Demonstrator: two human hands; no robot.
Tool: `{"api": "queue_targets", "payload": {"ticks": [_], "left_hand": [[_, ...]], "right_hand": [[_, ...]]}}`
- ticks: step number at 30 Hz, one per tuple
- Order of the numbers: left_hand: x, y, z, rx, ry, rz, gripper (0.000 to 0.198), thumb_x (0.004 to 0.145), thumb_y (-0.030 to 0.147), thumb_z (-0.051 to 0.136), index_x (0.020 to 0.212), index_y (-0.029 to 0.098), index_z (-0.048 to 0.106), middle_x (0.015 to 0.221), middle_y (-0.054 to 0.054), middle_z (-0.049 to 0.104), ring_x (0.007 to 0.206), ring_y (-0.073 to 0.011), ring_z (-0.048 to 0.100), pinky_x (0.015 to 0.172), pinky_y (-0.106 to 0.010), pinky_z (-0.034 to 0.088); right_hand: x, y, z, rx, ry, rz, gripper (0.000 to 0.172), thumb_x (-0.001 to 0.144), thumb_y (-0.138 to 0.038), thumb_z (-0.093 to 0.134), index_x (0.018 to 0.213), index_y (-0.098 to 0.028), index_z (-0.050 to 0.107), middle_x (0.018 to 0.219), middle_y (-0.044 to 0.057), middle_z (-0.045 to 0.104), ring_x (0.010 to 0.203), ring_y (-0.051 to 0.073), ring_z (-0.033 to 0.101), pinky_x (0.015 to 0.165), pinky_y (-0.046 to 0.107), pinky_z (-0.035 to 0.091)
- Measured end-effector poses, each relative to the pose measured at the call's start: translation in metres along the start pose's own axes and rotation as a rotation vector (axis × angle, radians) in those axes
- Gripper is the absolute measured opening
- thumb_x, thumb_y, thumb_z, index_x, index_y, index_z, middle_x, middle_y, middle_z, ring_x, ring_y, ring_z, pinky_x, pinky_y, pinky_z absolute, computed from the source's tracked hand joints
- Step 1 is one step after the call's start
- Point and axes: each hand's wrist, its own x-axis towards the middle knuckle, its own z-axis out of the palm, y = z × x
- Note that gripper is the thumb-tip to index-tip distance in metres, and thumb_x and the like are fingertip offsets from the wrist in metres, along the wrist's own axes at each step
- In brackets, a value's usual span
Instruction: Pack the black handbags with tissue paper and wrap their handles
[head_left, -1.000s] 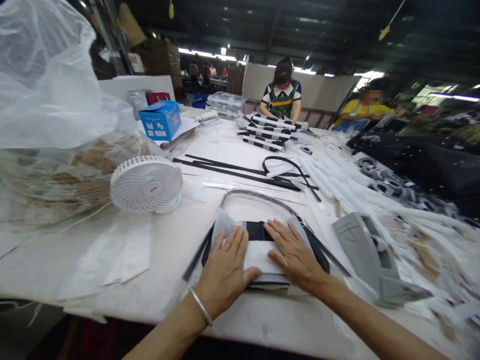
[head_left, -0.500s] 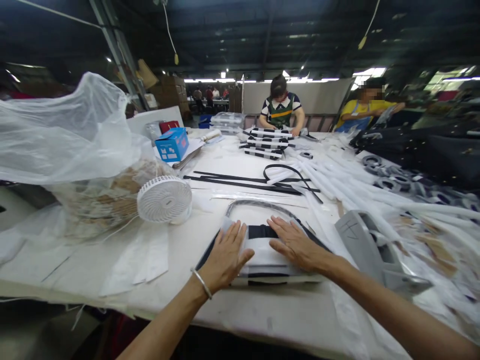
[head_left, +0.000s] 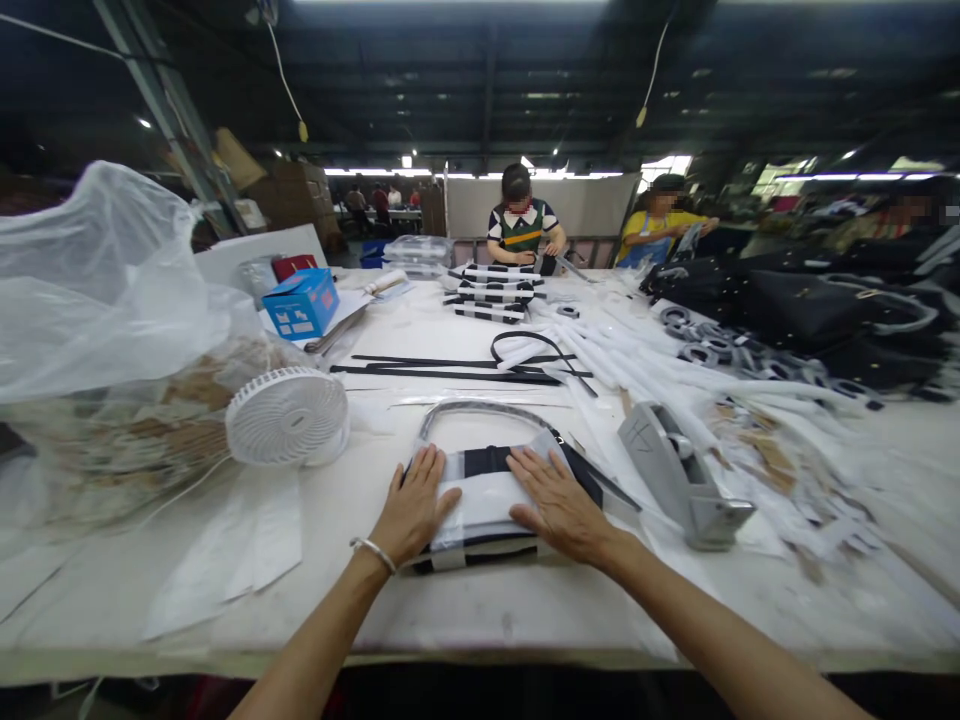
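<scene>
A black handbag (head_left: 486, 460) lies on the white table in front of me, partly covered by white wrapping sheet (head_left: 484, 503). Its handle (head_left: 480, 407), wrapped in clear film, arches away from me. My left hand (head_left: 415, 503) rests flat on the bag's left side, fingers stretched out; a silver bangle circles that wrist. On the right side, my right hand (head_left: 553, 503) presses flat on the wrapping with fingers extended. Neither hand grips anything. A dark strap pokes out beyond my right hand.
A grey tape dispenser (head_left: 667, 480) stands to the right, near white foam tubes and scraps. Left are a white fan (head_left: 287, 417), a blue box (head_left: 301, 302) and a large clear plastic bag (head_left: 97, 270). Black straps (head_left: 457, 370) lie ahead. A co-worker (head_left: 521, 225) works across the table.
My view has turned slightly right, so everything sits further left. Both hands stay flat on the bag, which shows a little more of its front edge. The co-worker's hands have shifted.
</scene>
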Motion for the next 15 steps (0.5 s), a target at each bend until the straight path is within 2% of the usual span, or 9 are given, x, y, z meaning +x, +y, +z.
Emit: {"api": "queue_targets", "payload": {"ticks": [2, 5, 8, 11, 15], "left_hand": [[-0.003, 0.000, -0.010, -0.032, 0.025, 0.010, 0.060, 0.100, 0.049, 0.027, 0.150, 0.016, 0.028, 0.157, -0.014, 0.025, 0.147, -0.0272, 0.022, 0.115, -0.056, 0.026], [-0.021, 0.001, -0.021, -0.012, 0.214, 0.123, 0.062, 0.100, 0.050, 0.026, 0.152, 0.018, 0.022, 0.158, -0.014, 0.023, 0.147, -0.0283, 0.020, 0.116, -0.056, 0.025], [-0.048, 0.007, -0.017, 0.087, 0.355, 0.305, 0.074, 0.096, 0.057, 0.035, 0.154, 0.017, 0.012, 0.159, -0.014, 0.023, 0.148, -0.0282, 0.017, 0.119, -0.052, 0.019], [-0.067, 0.014, -0.001, 0.148, 0.358, 0.385, 0.082, 0.092, 0.061, 0.041, 0.153, 0.014, 0.013, 0.155, -0.015, 0.032, 0.145, -0.0289, 0.025, 0.118, -0.050, 0.023], [-0.070, 0.016, 0.009, 0.133, 0.317, 0.363, 0.081, 0.092, 0.061, 0.043, 0.151, 0.011, 0.021, 0.152, -0.017, 0.037, 0.142, -0.0304, 0.031, 0.114, -0.050, 0.031]], "right_hand": [[-0.001, -0.003, -0.009, -0.035, 0.052, -0.020, 0.065, 0.098, -0.053, 0.038, 0.151, -0.016, 0.030, 0.155, 0.012, 0.033, 0.144, 0.029, 0.028, 0.117, 0.057, 0.020], [-0.013, -0.012, -0.020, -0.094, 0.145, -0.078, 0.069, 0.097, -0.053, 0.043, 0.152, -0.015, 0.027, 0.156, 0.012, 0.031, 0.145, 0.029, 0.025, 0.118, 0.057, 0.014], [-0.034, -0.023, -0.016, -0.127, 0.175, -0.130, 0.074, 0.094, -0.053, 0.050, 0.152, -0.014, 0.026, 0.156, 0.013, 0.031, 0.146, 0.029, 0.023, 0.119, 0.055, 0.011], [-0.050, -0.028, -0.001, -0.125, 0.169, -0.136, 0.078, 0.090, -0.050, 0.058, 0.151, -0.012, 0.028, 0.154, 0.015, 0.034, 0.144, 0.030, 0.027, 0.119, 0.055, 0.014], [-0.050, -0.029, 0.008, -0.101, 0.175, -0.119, 0.076, 0.089, -0.046, 0.061, 0.149, -0.011, 0.031, 0.151, 0.017, 0.038, 0.142, 0.031, 0.033, 0.117, 0.056, 0.020]]}}
